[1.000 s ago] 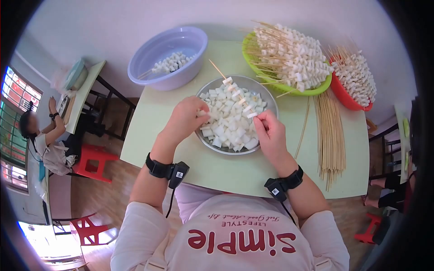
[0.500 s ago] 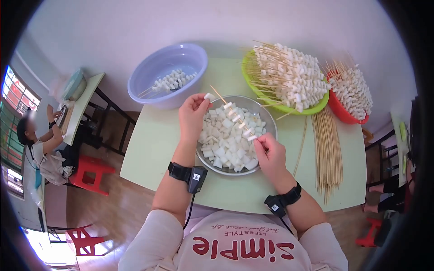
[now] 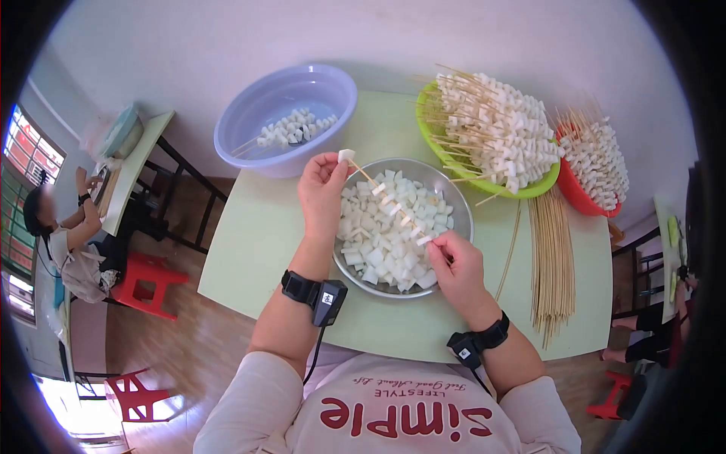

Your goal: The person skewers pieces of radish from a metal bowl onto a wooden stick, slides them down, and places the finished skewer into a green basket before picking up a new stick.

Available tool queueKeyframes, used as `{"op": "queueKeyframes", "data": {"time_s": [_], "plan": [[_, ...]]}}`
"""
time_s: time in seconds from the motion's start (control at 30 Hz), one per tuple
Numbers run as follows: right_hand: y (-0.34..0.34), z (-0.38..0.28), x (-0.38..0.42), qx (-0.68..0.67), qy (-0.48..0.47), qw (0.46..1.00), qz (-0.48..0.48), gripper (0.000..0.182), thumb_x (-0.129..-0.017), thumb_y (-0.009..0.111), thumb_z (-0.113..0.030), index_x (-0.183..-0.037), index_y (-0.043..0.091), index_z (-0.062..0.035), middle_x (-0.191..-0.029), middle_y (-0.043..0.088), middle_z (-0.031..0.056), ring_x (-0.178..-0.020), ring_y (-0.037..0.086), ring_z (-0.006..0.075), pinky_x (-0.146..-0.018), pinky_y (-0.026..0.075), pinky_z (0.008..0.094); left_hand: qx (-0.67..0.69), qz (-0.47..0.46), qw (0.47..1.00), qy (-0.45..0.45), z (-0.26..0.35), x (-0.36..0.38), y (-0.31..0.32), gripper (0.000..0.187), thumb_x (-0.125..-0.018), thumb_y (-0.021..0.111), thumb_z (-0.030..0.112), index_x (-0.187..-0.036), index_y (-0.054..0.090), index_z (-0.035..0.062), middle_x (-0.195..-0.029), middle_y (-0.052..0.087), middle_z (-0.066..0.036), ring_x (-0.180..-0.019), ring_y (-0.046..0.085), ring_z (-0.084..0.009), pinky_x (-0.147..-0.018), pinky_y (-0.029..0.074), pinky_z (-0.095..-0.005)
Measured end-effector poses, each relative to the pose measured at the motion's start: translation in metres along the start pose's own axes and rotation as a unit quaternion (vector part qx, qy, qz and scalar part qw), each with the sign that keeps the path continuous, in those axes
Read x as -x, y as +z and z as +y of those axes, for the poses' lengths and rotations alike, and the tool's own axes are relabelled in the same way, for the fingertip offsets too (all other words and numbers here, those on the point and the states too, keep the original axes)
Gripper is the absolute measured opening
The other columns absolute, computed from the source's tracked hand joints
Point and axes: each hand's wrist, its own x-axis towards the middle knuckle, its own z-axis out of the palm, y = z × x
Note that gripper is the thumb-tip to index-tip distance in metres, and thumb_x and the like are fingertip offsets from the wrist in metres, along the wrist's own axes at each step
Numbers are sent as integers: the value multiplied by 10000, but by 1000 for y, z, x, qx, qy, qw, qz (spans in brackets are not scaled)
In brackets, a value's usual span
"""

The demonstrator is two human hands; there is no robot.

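Right hand [image 3: 456, 263] pinching skewer [image 3: 389, 206] base, left hand [image 3: 324, 185] pinching white cube [image 3: 346, 156] at its tip, skewer slanting up-left over steel bowl [image 3: 458, 210].

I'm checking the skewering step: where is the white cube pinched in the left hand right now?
In the head view, the white cube sits at the left hand's fingertips on the thin bamboo skewer's far tip, over the round metal bowl's upper-left rim, below the lavender plastic basin.

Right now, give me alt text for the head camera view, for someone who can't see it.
A person's left hand pushes a white cube onto a bamboo skewer held by the right hand over a metal bowl of cubes. Behind sit a purple basin, baskets of finished skewers, and bare sticks.
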Motion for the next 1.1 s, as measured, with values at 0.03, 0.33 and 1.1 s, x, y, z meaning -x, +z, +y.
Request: {"op": "queueKeyframes", "data": {"time_s": [0.03,0.33,1.1], "plan": [[0,0,0,5,-4,1000,-1,112,-848,661,-87,-794,569,-49,-583,535,84,-526,515,244,-498,391,353,0,0,1000,-1,-1,0,0,153,-926,598,9,-1062,548,-41,-967,655,-98,-873,651,-142,-837,533,-258],[-3,-3,-1,4,11,1000,-17,74,-850,651,-93,-811,601,-56,-607,566,85,-551,532,246,-520,412,353,19,0,1000,8,-4,-1,-1,133,-919,603,-5,-1040,557,-33,-940,651,-83,-838,645,-123,-816,533,-243],[-5,-5,-4,-3,31,999,-23,71,-909,594,-109,-895,588,-40,-669,584,133,-610,575,296,-557,438,380,-244,-99,955,134,3,20,15,139,-846,676,-26,-962,601,-19,-887,660,-35,-847,593,-91,-799,491,-240]]}}
